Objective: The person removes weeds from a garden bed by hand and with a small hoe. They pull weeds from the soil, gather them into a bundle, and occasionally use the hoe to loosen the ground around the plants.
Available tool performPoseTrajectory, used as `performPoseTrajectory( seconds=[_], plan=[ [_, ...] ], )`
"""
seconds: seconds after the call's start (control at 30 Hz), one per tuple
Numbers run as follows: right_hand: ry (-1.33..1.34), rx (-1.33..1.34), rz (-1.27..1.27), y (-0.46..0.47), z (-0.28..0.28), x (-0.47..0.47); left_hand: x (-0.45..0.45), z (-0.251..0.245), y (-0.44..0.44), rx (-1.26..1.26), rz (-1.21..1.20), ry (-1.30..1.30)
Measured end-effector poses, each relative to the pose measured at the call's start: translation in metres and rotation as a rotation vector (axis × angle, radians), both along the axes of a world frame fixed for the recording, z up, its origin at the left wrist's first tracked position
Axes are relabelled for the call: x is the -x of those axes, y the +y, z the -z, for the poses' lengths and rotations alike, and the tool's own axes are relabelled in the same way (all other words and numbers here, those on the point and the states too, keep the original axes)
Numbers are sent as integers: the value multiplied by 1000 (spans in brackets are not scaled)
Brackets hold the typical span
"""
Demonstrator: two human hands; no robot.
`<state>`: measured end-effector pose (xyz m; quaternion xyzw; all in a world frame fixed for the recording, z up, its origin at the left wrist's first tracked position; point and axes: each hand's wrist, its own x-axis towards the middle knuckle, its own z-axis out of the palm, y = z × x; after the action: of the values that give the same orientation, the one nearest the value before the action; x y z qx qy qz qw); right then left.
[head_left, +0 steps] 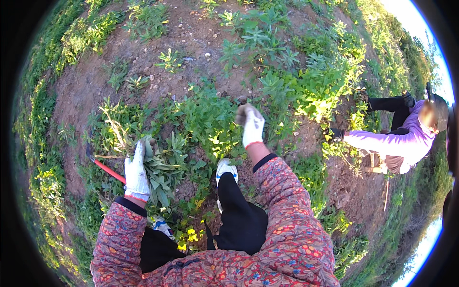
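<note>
My left hand (137, 179), in a white knit glove with soiled fingertips, is closed around a bunch of pulled leafy weeds (159, 175). Pale roots and stems (116, 129) stick out beyond its fingers. A red-handled sickle (109, 171) runs up to this hand, its dark curved blade pointing away from me; whether the fingers also grip the handle is unclear. My right hand (252, 123), gloved likewise with earth-stained fingers, hovers at low green leafy plants (211, 111). Its fingers are curled and slightly blurred, so I cannot see whether anything is in them.
My shoe (226, 168) rests among the plants between my hands. At the right a person in a purple top (408, 140) sits low, one arm reaching into the greenery. Taller weeds (265, 39) grow farther ahead from brown soil (172, 32) dotted with small stones.
</note>
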<state>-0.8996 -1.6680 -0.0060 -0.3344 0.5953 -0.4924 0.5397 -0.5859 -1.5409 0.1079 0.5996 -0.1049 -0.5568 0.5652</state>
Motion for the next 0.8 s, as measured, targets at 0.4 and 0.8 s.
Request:
performPoseTrajectory(
  seconds=[0.4, 0.8],
  plan=[
    [-404, -578, 539, -90, 106, 191, 11, 15, -3, -159, 57, -187],
    [-695, -347, 747, -88, 168, 188, 33, 27, -25, -225, 201, -263]
  ],
)
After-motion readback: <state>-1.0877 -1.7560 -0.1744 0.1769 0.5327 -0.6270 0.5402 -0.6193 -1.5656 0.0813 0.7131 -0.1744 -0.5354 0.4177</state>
